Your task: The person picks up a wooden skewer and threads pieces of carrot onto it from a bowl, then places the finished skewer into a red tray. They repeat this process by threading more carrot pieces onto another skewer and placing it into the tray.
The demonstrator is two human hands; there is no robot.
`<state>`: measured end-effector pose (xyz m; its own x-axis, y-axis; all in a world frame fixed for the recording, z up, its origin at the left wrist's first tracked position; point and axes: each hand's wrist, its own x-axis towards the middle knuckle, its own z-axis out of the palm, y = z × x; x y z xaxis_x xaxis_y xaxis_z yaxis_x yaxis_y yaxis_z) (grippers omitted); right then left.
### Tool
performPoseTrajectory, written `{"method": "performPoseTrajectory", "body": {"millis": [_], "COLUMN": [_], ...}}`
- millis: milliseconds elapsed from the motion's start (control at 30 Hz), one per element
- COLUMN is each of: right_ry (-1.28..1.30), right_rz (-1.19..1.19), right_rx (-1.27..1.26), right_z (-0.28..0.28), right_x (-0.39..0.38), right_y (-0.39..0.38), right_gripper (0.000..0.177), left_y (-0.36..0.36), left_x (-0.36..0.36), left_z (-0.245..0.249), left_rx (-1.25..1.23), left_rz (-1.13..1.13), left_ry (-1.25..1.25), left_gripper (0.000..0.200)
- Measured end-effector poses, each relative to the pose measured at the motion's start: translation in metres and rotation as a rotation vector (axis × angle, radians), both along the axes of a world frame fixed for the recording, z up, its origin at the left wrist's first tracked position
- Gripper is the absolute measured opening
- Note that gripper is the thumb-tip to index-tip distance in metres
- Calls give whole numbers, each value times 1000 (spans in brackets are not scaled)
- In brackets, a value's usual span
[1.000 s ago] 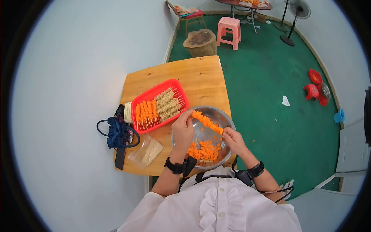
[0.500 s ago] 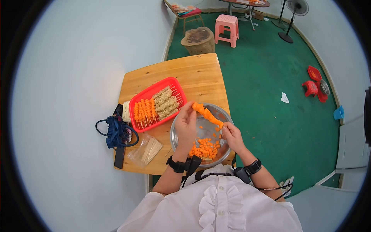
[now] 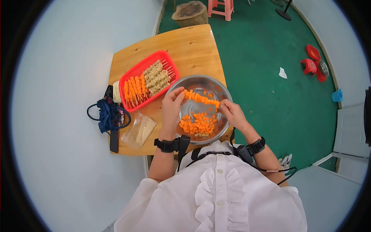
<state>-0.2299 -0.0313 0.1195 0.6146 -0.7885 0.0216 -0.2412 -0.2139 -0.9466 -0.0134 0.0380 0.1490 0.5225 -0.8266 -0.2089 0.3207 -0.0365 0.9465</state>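
A skewer of orange chunks [image 3: 201, 98], which look like carrot, is held nearly level between my hands. My left hand [image 3: 172, 106] pinches its left end. At the other end, the fingers of my right hand [image 3: 233, 113] are closed on it. Just below is a metal bowl [image 3: 222, 130] with loose orange chunks [image 3: 199, 123] heaped in its near half and a few pale pieces at the bottom. The stick itself is mostly hidden by the chunks and my fingers.
On the wooden table [image 3: 193, 44], a red tray [image 3: 129, 74] holds several orange and beige skewers. Bare sticks [image 3: 145, 129] lie in a plastic bag, near a blue handbag [image 3: 108, 115] and a dark phone [image 3: 114, 140]. A tree stump [image 3: 190, 15] and pink stool [image 3: 221, 11] stand beyond.
My view has tipped downward, so the table and bowl appear higher up. The skewer has turned closer to level, and both hands still hold it.
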Motion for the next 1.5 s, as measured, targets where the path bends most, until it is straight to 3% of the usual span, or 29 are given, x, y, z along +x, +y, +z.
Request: {"method": "performPoseTrajectory", "body": {"millis": [333,633,933,1500], "right_ry": [20,28,17,-36], "right_rz": [9,48,109,93], "right_rx": [112,232,258,363], "right_z": [-5,-9,-18,-25], "right_x": [-3,-7,-10,-9], "right_y": [-4,-10,-11,-14], "right_gripper": [15,14,15,18], "left_y": [8,9,11,8], "left_x": [9,12,15,12], "left_z": [-10,-2,-3,-5], "left_rx": [18,139,217,224], "left_rz": [-127,-275,-277,-262], "left_ry": [-21,-208,-104,-134], "left_gripper": [25,22,19,20]}}
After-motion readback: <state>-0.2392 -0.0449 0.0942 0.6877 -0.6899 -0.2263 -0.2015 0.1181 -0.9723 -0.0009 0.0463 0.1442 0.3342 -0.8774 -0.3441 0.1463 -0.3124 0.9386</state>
